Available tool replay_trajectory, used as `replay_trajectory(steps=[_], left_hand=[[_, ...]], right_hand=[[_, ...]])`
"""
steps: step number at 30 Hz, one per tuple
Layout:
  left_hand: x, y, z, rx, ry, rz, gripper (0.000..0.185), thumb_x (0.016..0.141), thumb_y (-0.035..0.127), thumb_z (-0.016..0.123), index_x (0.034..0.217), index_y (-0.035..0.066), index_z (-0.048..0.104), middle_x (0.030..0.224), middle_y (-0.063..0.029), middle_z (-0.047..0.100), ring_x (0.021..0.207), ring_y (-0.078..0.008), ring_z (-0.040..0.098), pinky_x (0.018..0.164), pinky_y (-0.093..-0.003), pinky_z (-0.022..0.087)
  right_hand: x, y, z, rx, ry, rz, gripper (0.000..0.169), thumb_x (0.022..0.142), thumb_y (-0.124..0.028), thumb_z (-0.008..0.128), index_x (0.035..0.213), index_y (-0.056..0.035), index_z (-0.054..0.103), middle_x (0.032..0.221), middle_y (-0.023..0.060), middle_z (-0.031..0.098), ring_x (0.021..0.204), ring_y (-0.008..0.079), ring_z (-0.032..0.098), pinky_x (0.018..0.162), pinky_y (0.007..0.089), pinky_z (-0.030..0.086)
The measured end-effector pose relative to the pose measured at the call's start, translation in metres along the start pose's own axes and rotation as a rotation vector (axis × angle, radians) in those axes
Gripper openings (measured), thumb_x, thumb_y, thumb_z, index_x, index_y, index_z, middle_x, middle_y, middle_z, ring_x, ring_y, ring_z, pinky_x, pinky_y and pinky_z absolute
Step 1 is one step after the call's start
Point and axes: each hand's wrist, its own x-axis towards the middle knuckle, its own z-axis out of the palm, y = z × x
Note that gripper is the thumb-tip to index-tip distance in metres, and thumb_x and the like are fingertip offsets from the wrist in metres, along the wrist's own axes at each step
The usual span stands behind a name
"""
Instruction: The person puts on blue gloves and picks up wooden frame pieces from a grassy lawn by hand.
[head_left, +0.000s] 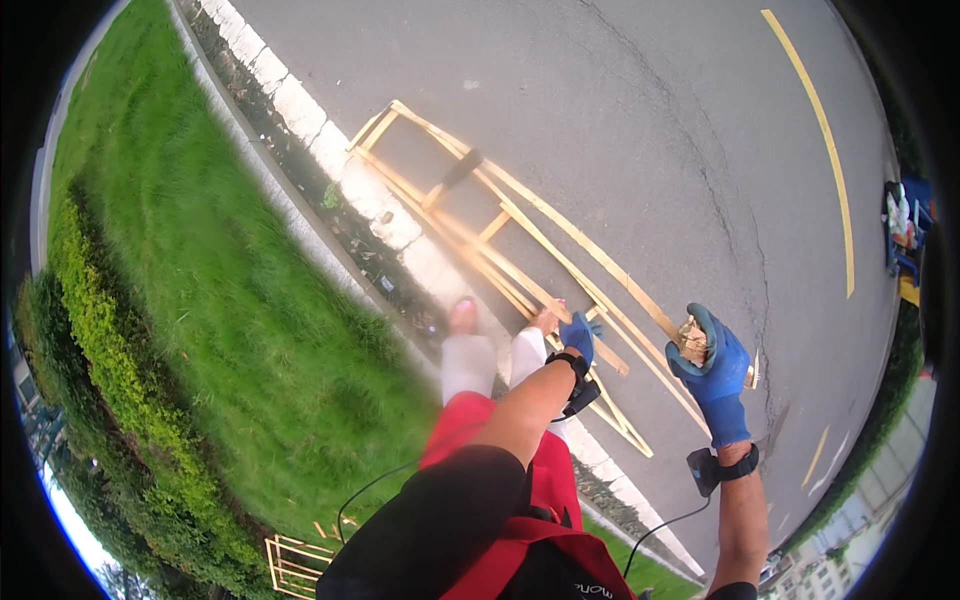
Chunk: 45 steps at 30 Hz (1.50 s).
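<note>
A long frame of thin wooden slats (555, 214) lies on the grey asphalt and overlaps the white kerb stones. My left hand (579, 334), in a blue work glove, grips a wooden slat (611, 358) beside my foot (550, 318). To the right, my right hand (712, 371), also gloved in blue, closes around a rough, splintered piece of wood (693, 341). One end of a long outer slat meets this hand; whether the hand grips that slat too is unclear. A small pale tip (754, 370) shows past the back of the right glove.
Left of the kerb (300, 105) runs a dirt strip, then grass (225, 300) and a hedge (112, 360). Another wooden frame (296, 562) stands on the grass at bottom left. Cables (667, 523) trail from both wrist devices. Several coloured items (904, 225) stand at the far right.
</note>
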Motion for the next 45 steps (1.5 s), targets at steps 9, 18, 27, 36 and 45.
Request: replay_trajectory(steps=[9,18,27,36,45], left_hand=[[-0.107,0.006,-0.023,0.144,-0.169,0.129,0.018,0.090,0.025,0.054,0.095,0.008,0.055,0.077,-0.0047,0.052,0.074,-0.0217,0.058,0.076,-0.0388,0.051],[-0.317,0.096,-0.036,0.280,-0.178,0.201,0.028,0.092,0.029,0.056,0.103,0.003,0.057,0.061,0.0046,0.046,0.056,-0.0115,0.049,0.065,-0.0338,0.048],[-0.417,0.173,-0.001,0.185,-0.224,0.189,0.038,0.093,0.028,0.056,0.113,-0.003,0.052,0.063,0.0032,0.049,0.058,-0.0134,0.052,0.056,-0.0287,0.047],[-0.462,0.355,-0.015,-0.060,-0.416,0.296,0.067,0.088,0.026,0.061,0.136,-0.011,0.034,0.072,0.0016,0.057,0.063,-0.0095,0.057,0.063,-0.0251,0.055],[-0.484,0.348,0.023,0.002,-0.329,0.802,0.054,0.096,0.032,0.040,0.139,-0.001,0.038,0.124,-0.0162,0.060,0.112,-0.0272,0.060,0.096,-0.0439,0.051]], right_hand=[[0.015,0.036,-0.019,0.137,-0.212,0.036,0.069,0.071,-0.038,0.079,0.130,-0.0130,0.054,0.110,0.0143,0.065,0.099,0.0309,0.065,0.086,0.0379,0.052],[-0.021,-0.051,-0.075,0.289,-0.064,-0.048,0.082,0.070,-0.041,0.080,0.139,-0.0168,0.044,0.116,0.0145,0.062,0.104,0.0318,0.061,0.089,0.0379,0.049],[-0.065,-0.056,-0.110,0.039,0.009,0.171,0.065,0.075,-0.041,0.073,0.131,-0.0183,0.050,0.103,0.0138,0.066,0.094,0.0326,0.063,0.080,0.0414,0.051],[-0.018,-0.148,-0.150,0.017,0.147,0.014,0.037,0.074,-0.035,0.071,0.101,-0.0117,0.059,0.080,0.0108,0.067,0.075,0.0302,0.067,0.065,0.0422,0.052],[0.102,-0.252,-0.185,-0.018,0.421,-0.086,0.017,0.066,-0.024,0.076,0.079,-0.0139,0.075,0.072,0.0070,0.069,0.069,0.0231,0.068,0.056,0.0381,0.048]])
